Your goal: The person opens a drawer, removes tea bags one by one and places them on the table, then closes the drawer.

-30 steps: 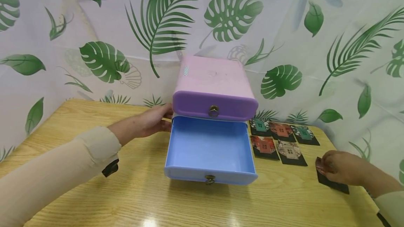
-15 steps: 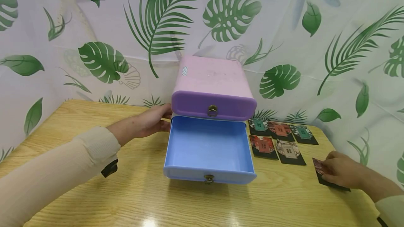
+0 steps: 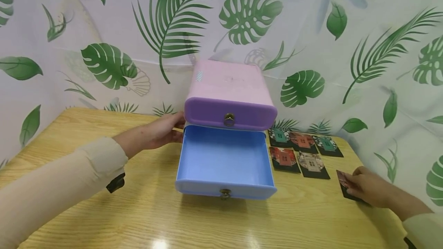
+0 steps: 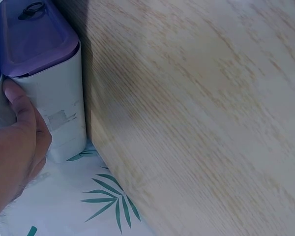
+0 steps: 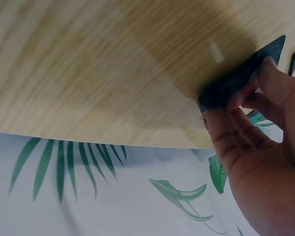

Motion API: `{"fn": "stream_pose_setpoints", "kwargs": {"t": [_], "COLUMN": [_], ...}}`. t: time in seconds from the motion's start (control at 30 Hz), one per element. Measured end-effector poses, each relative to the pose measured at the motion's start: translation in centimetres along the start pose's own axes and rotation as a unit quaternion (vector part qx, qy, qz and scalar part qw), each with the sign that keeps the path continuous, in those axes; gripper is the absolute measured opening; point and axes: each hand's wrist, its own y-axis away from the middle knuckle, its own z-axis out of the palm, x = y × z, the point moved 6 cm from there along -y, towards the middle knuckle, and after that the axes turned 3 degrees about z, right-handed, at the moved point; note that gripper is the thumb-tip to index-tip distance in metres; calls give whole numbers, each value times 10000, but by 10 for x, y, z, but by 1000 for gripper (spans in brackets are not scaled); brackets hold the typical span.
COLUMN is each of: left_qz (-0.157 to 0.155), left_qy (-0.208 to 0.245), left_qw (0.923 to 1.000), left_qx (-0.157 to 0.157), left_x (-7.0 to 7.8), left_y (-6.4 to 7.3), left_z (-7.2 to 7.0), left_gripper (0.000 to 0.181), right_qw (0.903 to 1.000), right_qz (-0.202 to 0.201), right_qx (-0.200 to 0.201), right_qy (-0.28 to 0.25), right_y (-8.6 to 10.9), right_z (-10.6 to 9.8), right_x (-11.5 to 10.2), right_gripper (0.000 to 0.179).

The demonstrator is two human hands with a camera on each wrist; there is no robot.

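Observation:
A two-tier drawer box stands on the table, its pale pink top (image 3: 232,82) over a closed purple drawer (image 3: 211,112). Below it, the light blue drawer (image 3: 225,156) is pulled out, with nothing inside. My left hand (image 3: 159,130) rests against the box's left side; in the left wrist view its thumb (image 4: 17,96) lies along the seam between the tiers. At the table's right side my right hand (image 3: 368,185) pinches a black card (image 3: 344,187) by thumb and fingers. The right wrist view shows this card (image 5: 236,81) tilted, its dark face toward the table.
Right of the box, several picture cards lie flat in two rows, among them a red one (image 3: 285,159), a beige one (image 3: 313,164) and a green one (image 3: 327,145). A leaf-printed cloth (image 3: 249,18) hangs behind the table (image 3: 121,210).
My right hand has drawn the card slightly and tilted it up off the table. My left hand keeps its place at the box, while the whole head view has shifted a little.

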Motion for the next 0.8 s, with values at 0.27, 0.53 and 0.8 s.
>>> {"fn": "stream_pose_setpoints", "kwargs": {"t": [0.27, 0.53, 0.8], "left_qz": [-109, -48, -37], "left_qy": [13, 6, 14], "left_qw": [9999, 10000, 10000], "left_qx": [43, 8, -17], "left_x": [-3, 0, 0], "left_y": [1, 2, 0], "left_z": [-2, -3, -3], "left_gripper": [42, 43, 43], "right_qw": [9998, 9998, 9997], "right_qz": [-206, -213, -227], "right_qx": [40, -38, 11], "right_qy": [58, 45, 51], "right_y": [-17, -35, -46], "right_z": [-2, -6, -6], "right_x": [-1, 3, 6], "right_gripper": [40, 37, 38]}}
